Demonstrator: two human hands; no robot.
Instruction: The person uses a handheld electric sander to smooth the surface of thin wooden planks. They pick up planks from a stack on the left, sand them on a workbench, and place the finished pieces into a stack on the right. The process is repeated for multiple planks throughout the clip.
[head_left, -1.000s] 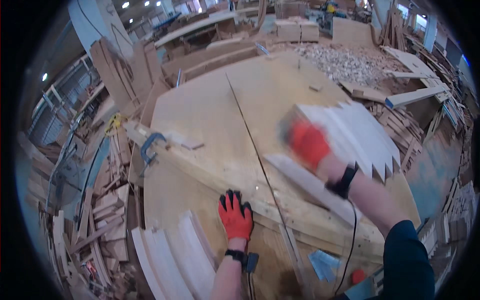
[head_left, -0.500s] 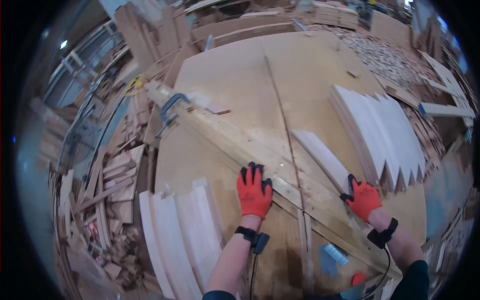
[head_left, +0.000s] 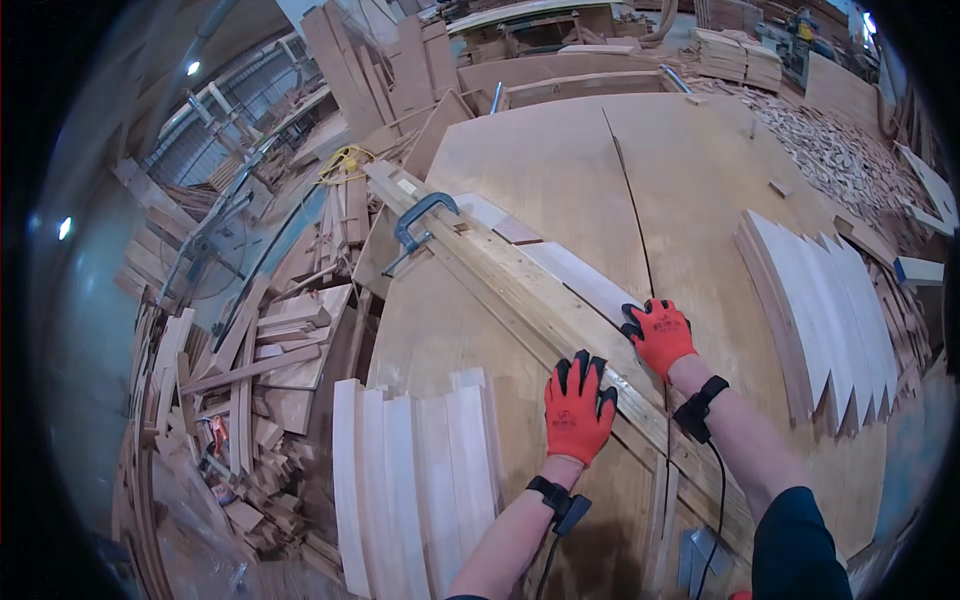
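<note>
My left hand (head_left: 579,412), in a red glove with black fingertips, rests with fingers spread at the near edge of a long wooden beam (head_left: 490,268). A pale board (head_left: 580,280) lies flat along the beam's far side. My right hand (head_left: 662,338), gloved the same way, grips the board's near end with bent fingers. A blue-grey C-clamp (head_left: 425,220) sits across the beam towards its far left end. The beam runs diagonally over a large plywood tabletop (head_left: 540,150).
Several pale curved boards (head_left: 415,480) stand in a row at the near left. Another stack with jagged ends (head_left: 825,320) lies at the right. Offcuts (head_left: 270,400) are piled on the left floor, and scrap pieces (head_left: 840,150) heap behind the table. A dark gap (head_left: 630,190) crosses the tabletop.
My right hand has brought the pale board left, against the beam. My left hand stays spread at the beam. The whole view has shifted, moving the scene right and down.
</note>
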